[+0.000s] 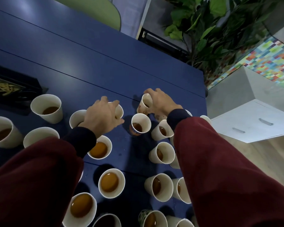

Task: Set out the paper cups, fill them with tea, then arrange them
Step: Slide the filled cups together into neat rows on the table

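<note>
Several white paper cups holding brown tea stand on the dark blue table [82,63]. My left hand [102,117] reaches over one cup [120,110] near the middle, its fingers curled around the rim. My right hand [161,102] grips the rim of another cup [144,104] farther right; this cup is tilted. Between my hands stands a cup with an orange print [140,123], tea low inside. Fuller cups sit close to me, such as a near cup [111,182]. Both dark red sleeves cover some cups.
A black tray [15,89] with yellowish sticks lies at the left. The table's right edge runs just beyond my right hand, with a white drawer cabinet [252,122] below it. Green plants [211,22] stand behind, and a green chair [95,9] sits at the far side.
</note>
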Demonstrator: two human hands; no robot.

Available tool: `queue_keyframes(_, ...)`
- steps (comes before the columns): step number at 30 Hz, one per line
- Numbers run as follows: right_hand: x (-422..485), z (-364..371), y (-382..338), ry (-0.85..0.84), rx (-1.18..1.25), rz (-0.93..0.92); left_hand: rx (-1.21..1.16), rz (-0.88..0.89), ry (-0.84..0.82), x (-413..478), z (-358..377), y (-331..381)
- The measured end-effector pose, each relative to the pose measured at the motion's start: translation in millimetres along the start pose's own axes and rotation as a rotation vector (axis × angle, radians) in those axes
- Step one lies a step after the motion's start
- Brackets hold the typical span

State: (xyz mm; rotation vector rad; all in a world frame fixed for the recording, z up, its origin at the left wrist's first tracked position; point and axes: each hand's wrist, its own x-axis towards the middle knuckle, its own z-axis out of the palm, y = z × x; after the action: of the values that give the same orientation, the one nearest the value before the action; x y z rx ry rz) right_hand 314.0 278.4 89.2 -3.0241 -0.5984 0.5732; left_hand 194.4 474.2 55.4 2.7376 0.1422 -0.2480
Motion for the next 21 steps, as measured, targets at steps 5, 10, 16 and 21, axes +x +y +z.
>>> queue_keyframes(5,8,3,-7,0.039,0.036,0.045,-0.011,0.009,-0.004,0,-2,-1)
queue_keyframes(10,4,1,-10,0.012,0.043,0.095,-0.005,0.015,0.000,1,-1,-1)
queue_keyframes(16,-40,6,-29,0.344,0.021,0.212,-0.008,0.020,-0.003,2,-1,-1)
queue_keyframes(21,-66,40,-40,0.232,-0.210,0.170,-0.018,0.018,-0.021,3,-2,0)
